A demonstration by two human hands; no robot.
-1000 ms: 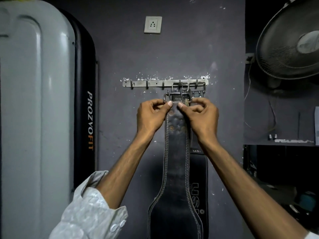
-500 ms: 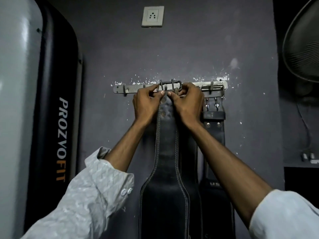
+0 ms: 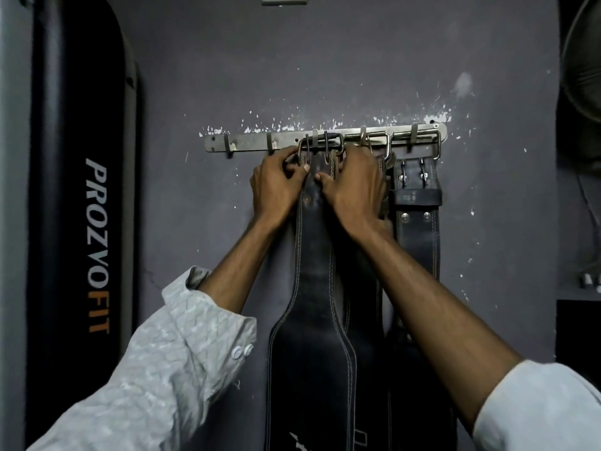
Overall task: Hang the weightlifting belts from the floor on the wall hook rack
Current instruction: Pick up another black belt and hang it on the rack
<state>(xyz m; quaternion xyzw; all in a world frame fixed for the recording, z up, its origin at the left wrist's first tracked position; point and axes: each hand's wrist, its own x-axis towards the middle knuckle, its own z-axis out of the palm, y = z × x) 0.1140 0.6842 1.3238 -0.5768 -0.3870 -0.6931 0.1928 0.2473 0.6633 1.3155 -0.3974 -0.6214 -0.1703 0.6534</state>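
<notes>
A steel wall hook rack runs across the dark wall at hand height. A black stitched weightlifting belt hangs down from it, its metal buckle resting over a hook near the rack's middle. My left hand pinches the belt's top left edge just under the buckle. My right hand grips its top right edge. A second black belt hangs from the right end of the rack. A third belt hangs between them, mostly hidden by my right arm.
A tall black and grey PROZVOFIT padded unit stands against the wall at the left. A fan and dark shelving fill the right edge. Two hooks at the rack's left end carry nothing.
The belt's buckle went up from just below the rack onto a hook. Both hands rose with it and now hold the belt just under the buckle. The view moved closer.
</notes>
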